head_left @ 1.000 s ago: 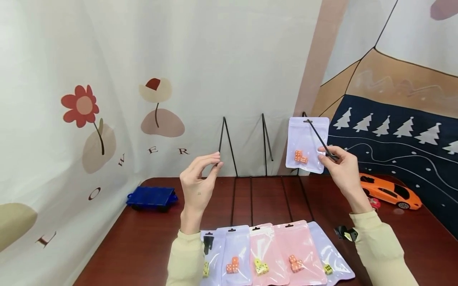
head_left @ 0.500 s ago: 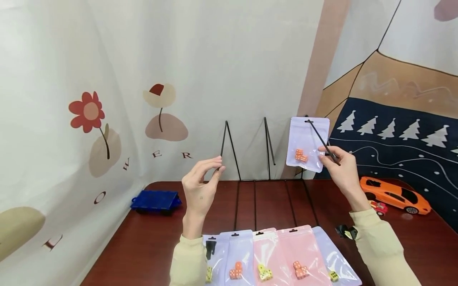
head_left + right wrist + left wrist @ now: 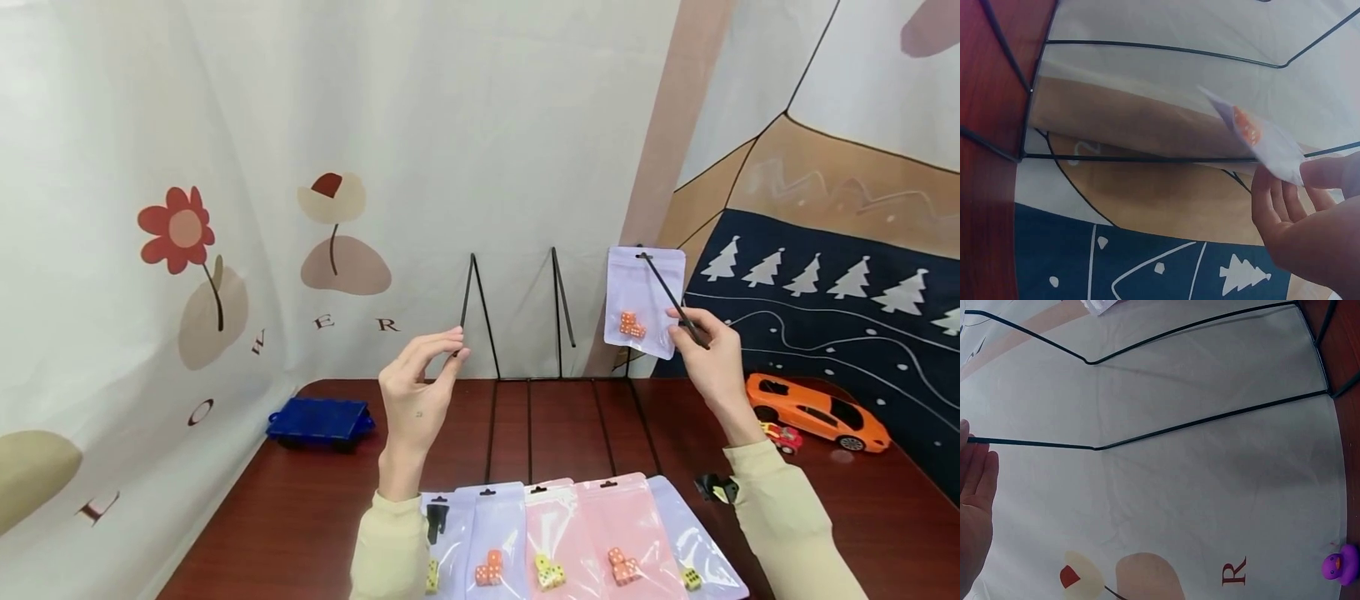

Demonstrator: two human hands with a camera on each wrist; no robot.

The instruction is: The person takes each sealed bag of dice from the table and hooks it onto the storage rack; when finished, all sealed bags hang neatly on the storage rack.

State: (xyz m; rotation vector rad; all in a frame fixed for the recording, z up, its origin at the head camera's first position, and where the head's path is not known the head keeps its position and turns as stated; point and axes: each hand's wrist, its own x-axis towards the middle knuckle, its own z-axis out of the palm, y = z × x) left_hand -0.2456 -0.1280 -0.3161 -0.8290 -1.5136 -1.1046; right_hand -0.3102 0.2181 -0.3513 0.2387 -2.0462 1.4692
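A black wire rack (image 3: 558, 317) with three upturned prongs stands at the back of the table. My left hand (image 3: 416, 396) pinches the tip of its left prong between thumb and fingers. On the right prong hangs a lilac zip bag (image 3: 643, 292) holding orange dice (image 3: 632, 325), the prong passing through its hang slot. My right hand (image 3: 712, 358) pinches this bag's lower right edge, close to the prong's end; the right wrist view shows thumb and fingers (image 3: 1272, 203) on the bag (image 3: 1279, 150). The middle prong (image 3: 562, 300) carries no bag.
Several lilac and pink bags (image 3: 615, 517) of dice lie overlapping at the front of the table (image 3: 247, 500). A blue toy wagon (image 3: 321, 421) is at left, an orange toy car (image 3: 817, 412) at right. A purple duck (image 3: 1342, 565) shows in the left wrist view.
The bag has slid slightly back along the right prong, toward its bend, with my right hand following. My left hand keeps its pinch on the left prong. The head view has shifted a little.
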